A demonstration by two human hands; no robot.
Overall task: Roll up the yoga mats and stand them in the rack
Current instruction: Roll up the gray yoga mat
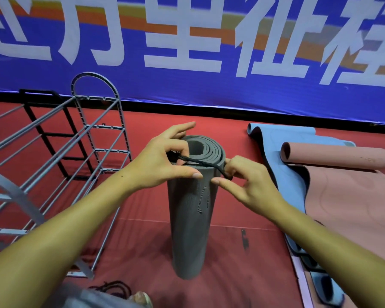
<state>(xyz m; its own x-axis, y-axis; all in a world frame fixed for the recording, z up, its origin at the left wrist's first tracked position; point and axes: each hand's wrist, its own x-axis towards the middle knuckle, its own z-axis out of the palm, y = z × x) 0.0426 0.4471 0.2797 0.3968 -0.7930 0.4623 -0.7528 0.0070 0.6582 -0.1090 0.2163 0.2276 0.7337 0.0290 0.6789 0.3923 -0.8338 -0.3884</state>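
A rolled grey yoga mat [190,218] stands upright on the red floor in the middle of the view. A black cord [200,162] stretches across its top end. My left hand [165,161] pinches the cord at the roll's left rim, thumb reaching across the front. My right hand [245,181] pinches the cord's other end at the right rim, index finger pointing left. The grey metal rack [93,138] lies tilted to the left of the mat, with nothing in it.
A blue mat [282,138] lies partly unrolled on the right, with a pink mat [338,156] partly rolled on top of it. A black frame [45,121] stands behind the rack. A blue banner [209,90] covers the wall. Dark cord [113,287] lies on the floor near me.
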